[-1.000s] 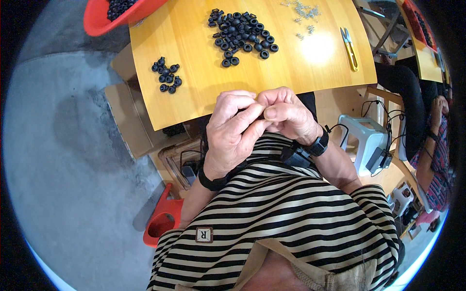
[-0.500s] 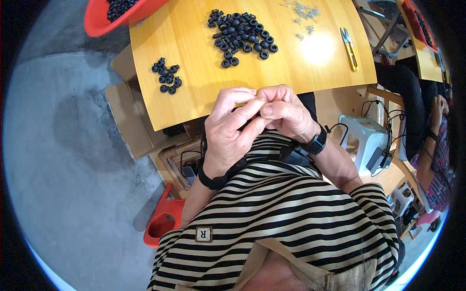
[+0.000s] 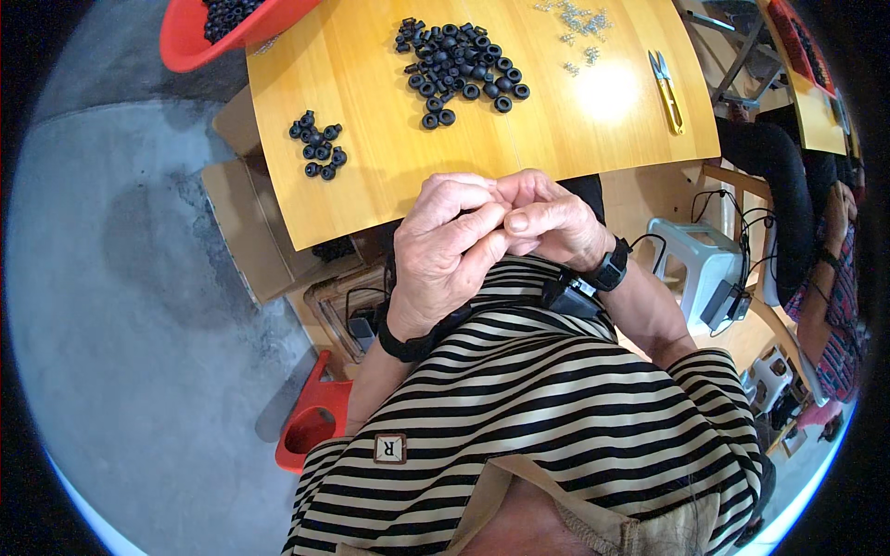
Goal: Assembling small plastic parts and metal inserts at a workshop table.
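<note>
My left hand (image 3: 447, 236) and my right hand (image 3: 553, 222) meet at the fingertips, just off the near edge of the wooden table (image 3: 371, 185). Both are closed in a pinch, and whatever lies between the fingers is hidden. Beyond them on the tabletop spreads a large pile of black rubber-like round parts (image 3: 459, 69), many with a hole. A smaller group of black parts (image 3: 320, 146) sits to the left. Small clear or silvery pieces (image 3: 582, 26) are scattered at the far right, and yellow-handled thread snips (image 3: 667, 94) lie near the right edge.
A red basin (image 3: 190, 42) of black parts stands at the far left. Cardboard (image 3: 246, 222) is beside the table's left side. A red plastic piece (image 3: 320, 417) lies low on the left. To the right are a pale stool (image 3: 695, 269) with cables and another seated person (image 3: 830, 296).
Both hands have dropped slightly toward me, still pressed together at the fingertips. The piles on the table look the same.
</note>
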Motion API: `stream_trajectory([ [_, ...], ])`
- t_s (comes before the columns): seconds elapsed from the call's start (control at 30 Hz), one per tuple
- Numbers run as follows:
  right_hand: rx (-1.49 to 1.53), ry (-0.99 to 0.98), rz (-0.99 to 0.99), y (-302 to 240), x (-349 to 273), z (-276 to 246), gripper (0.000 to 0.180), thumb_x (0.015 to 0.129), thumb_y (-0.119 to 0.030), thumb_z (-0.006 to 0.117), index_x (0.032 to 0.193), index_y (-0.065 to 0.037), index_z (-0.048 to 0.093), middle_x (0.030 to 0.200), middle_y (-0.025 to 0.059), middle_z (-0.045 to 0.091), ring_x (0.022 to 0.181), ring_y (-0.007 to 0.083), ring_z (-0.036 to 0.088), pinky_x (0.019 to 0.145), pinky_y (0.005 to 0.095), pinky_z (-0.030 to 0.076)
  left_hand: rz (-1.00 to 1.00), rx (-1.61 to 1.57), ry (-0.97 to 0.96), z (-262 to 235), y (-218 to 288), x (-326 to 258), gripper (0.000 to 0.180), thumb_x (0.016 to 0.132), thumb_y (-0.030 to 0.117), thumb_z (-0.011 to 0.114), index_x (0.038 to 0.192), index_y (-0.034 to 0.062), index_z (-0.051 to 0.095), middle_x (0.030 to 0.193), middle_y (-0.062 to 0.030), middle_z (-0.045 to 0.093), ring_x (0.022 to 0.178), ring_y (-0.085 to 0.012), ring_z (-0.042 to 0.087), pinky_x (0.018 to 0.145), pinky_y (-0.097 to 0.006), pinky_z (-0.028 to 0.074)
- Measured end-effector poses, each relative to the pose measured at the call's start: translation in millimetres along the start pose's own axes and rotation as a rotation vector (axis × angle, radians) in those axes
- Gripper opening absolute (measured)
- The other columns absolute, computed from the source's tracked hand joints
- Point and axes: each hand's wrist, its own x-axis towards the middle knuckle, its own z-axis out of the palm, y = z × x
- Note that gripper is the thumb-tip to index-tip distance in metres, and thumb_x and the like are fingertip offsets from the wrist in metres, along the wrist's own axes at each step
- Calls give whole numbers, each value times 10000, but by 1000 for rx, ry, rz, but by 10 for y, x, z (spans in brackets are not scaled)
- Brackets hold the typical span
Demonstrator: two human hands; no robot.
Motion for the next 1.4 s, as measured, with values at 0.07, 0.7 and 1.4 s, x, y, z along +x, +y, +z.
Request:
stream_trajectory([
  [0.07,13,-43,-7,17,16,-54,190,829,-180,703,799,-30,589,624,-62,433,494,32,304,441,211,196,-2,34,38,19,5,0,264,641,-35,767,882,23,677,894,-55,628,862,-230,620,730,-318,513],
  [0.7,-85,77,-200,-76,-109,51,182,820,-107,759,941,-28,649,727,0,616,513,34,473,423,180,339,-31,138,66,-95,141,12,355,652,-42,786,996,-41,697,928,-138,657,882,-265,642,764,-320,525],
  [1.4,-484,235,-523,-112,-222,271,123,846,22,684,969,27,693,850,112,667,685,142,644,621,241,541,-183,-50,58,-148,227,50,331,717,-94,741,1035,-24,684,849,-117,669,760,-194,647,651,-278,518],
])
